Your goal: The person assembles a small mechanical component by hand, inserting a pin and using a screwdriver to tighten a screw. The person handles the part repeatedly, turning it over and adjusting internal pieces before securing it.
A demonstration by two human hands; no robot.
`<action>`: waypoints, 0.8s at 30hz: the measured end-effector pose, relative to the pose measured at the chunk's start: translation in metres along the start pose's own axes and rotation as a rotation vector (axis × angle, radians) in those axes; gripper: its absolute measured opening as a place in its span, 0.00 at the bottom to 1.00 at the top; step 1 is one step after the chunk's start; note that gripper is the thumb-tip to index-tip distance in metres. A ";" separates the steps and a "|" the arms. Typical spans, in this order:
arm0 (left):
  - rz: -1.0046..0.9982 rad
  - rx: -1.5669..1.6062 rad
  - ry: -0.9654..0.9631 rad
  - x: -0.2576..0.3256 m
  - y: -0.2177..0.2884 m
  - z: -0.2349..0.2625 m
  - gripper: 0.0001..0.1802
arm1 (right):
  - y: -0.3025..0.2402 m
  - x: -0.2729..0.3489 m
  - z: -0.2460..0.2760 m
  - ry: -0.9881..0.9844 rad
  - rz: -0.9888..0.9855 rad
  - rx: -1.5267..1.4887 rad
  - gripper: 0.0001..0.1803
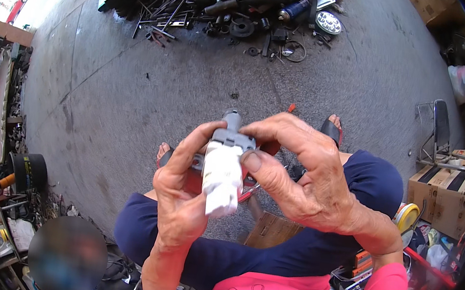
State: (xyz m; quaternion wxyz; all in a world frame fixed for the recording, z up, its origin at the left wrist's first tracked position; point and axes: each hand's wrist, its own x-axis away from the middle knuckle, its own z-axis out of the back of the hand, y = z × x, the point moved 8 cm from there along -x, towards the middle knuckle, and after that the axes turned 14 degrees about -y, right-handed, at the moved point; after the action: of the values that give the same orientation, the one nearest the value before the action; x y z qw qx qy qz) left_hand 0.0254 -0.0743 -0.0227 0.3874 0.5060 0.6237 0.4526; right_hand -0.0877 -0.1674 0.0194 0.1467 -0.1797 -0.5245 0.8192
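Here the left hand (181, 197) and right hand (310, 181) pinch a stubby white-and-grey fitting (225, 164) between them, held up over the rough grey concrete floor (103, 99)! The danger is a slip: if the grip loosens on that narrow grey collar (234, 140), it could drop and crack; the stem (232, 120) is rounded, the white end blocky, plastic or wrapping, too blurred to say
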 end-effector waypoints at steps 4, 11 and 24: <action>-0.003 -0.077 0.070 -0.005 0.001 -0.007 0.28 | -0.015 0.000 -0.009 -0.114 0.086 0.248 0.48; -0.137 -0.477 0.231 0.005 0.015 -0.007 0.33 | -0.013 0.002 -0.019 0.018 0.240 0.294 0.35; -0.351 -0.876 0.257 0.020 0.048 -0.022 0.32 | -0.010 0.002 -0.015 0.146 0.188 0.108 0.28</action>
State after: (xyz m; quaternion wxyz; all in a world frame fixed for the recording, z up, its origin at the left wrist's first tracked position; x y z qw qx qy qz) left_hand 0.0140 -0.0552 0.0288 0.5542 0.1227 0.4932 0.6592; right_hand -0.0826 -0.1505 0.0223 0.1167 -0.2791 -0.4484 0.8411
